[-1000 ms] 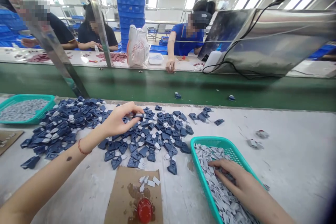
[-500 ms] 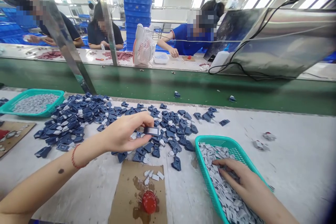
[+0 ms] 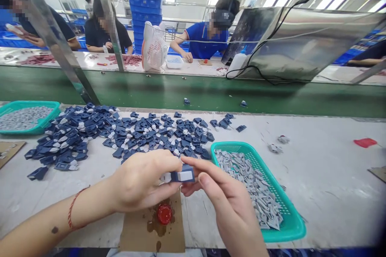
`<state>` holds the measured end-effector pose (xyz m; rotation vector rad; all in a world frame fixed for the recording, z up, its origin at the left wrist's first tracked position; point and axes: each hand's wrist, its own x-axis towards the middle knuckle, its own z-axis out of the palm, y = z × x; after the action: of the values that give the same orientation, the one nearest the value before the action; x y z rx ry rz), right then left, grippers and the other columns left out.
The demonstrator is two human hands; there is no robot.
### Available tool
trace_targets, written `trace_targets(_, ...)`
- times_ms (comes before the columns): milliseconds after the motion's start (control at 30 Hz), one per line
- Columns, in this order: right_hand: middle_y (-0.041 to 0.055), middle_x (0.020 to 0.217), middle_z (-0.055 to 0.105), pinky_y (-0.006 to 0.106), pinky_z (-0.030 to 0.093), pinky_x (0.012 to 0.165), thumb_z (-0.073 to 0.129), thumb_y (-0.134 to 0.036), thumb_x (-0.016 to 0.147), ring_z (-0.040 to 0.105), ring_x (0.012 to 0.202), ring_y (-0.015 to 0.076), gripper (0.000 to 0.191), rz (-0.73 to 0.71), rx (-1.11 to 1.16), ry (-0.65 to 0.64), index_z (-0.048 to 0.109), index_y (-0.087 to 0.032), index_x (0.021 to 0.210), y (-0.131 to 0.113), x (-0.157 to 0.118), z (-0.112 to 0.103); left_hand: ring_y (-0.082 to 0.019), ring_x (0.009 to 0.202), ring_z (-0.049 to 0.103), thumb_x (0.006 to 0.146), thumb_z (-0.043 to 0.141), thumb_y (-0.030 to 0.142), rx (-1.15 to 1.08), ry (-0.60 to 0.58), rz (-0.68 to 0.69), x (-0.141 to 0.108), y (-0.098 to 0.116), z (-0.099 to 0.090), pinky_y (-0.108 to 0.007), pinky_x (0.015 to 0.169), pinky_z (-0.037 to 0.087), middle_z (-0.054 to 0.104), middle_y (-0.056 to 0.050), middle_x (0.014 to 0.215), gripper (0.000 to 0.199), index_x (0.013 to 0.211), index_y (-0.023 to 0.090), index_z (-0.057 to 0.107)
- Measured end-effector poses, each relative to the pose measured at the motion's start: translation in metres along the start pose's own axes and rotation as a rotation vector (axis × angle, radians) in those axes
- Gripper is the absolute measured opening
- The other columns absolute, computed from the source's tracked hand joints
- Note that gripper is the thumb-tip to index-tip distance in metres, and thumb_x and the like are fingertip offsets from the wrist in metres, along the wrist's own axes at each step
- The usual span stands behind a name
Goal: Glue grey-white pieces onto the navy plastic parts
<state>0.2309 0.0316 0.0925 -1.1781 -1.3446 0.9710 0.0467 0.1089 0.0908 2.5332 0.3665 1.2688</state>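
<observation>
My left hand point(image 3: 140, 178) grips a small navy blue plastic part point(image 3: 175, 176) between thumb and fingers, above the cardboard. A flat white piece point(image 3: 185, 175) shows on the part's face. My right hand point(image 3: 230, 198) closes round the part's right end, with its index finger along the top and other fingers beneath. Whether a small grey piece is also in the right fingers is hidden. Beyond my hands spreads a heap of similar navy parts point(image 3: 72, 136), many with white pieces. To the right, a teal basket point(image 3: 294, 229) holds many loose grey pieces point(image 3: 241, 172).
Below my hands, wet cardboard point(image 3: 132, 233) carries a red cap point(image 3: 164, 213). Another teal basket point(image 3: 50, 122) stands at the left. A green strip point(image 3: 157, 94) runs behind the table, with several people working beyond. A red piece point(image 3: 364, 142) lies far right.
My right hand has left the basket of grey pieces and come to the navy part in my left hand. The left hand has lowered towards me, and the view has turned slightly right.
</observation>
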Motion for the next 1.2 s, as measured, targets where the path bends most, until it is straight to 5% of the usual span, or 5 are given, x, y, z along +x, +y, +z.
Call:
trace_targets(333,0.0003,0.079,0.077,0.021,0.059,0.061,0.057,-0.024,0.089,0.07,0.062,0.0139,0.025,0.057,-0.112,0.148,0.077,-0.023,0.103,-0.01,-0.011,0.017,-0.019,0.075,0.069,0.093,0.059,0.013,0.052,-0.036,0.073,-0.012,0.007,0.003,-0.025,0.061,0.054,0.072,-0.009,0.083,0.02,0.112,0.016,0.051)
trace_targets(567,0.0095,0.085,0.079,0.032,0.063,0.066,0.042,-0.05,0.099,0.073,0.071,0.0205,0.05,0.22,0.102,0.002,0.075,-0.017,0.115,0.006,-0.003,-0.006,-0.014,0.081,0.07,0.091,0.06,0.012,0.009,-0.083,-0.105,-0.006,-0.008,0.001,-0.021,0.073,0.056,0.075,-0.005,0.095,0.026,0.115,0.02,0.058)
trace_targets(867,0.0089,0.086,0.077,0.038,0.059,0.072,0.055,-0.044,0.088,0.072,0.084,0.0284,0.032,0.308,-0.54,0.353,0.074,-0.021,0.099,0.057,0.002,-0.121,-0.028,0.093,0.072,0.078,0.07,0.032,0.155,-0.027,-0.903,0.019,-0.179,-0.023,-0.036,0.085,0.056,0.079,-0.01,0.097,0.025,0.095,0.015,0.076)
trace_targets(1033,0.0113,0.107,0.076,0.042,0.058,0.075,0.05,-0.038,0.09,0.071,0.095,0.0314,0.031,0.316,-0.841,0.156,0.073,-0.022,0.103,0.078,0.008,-0.151,-0.025,0.083,0.07,0.083,0.072,0.033,0.275,0.012,-0.976,0.016,-0.27,-0.029,-0.041,0.081,0.056,0.074,-0.007,0.082,0.021,0.083,0.012,0.071)
trace_targets(1200,0.0113,0.112,0.072,0.049,0.054,0.095,0.046,-0.025,0.094,0.066,0.111,0.0315,0.027,0.148,-1.023,-0.099,0.07,-0.022,0.107,0.091,0.025,-0.148,-0.02,0.092,0.068,0.095,0.061,0.034,0.228,0.013,-0.772,0.016,-0.305,-0.028,-0.037,0.079,0.058,0.068,-0.006,0.107,0.025,0.109,0.014,0.066)
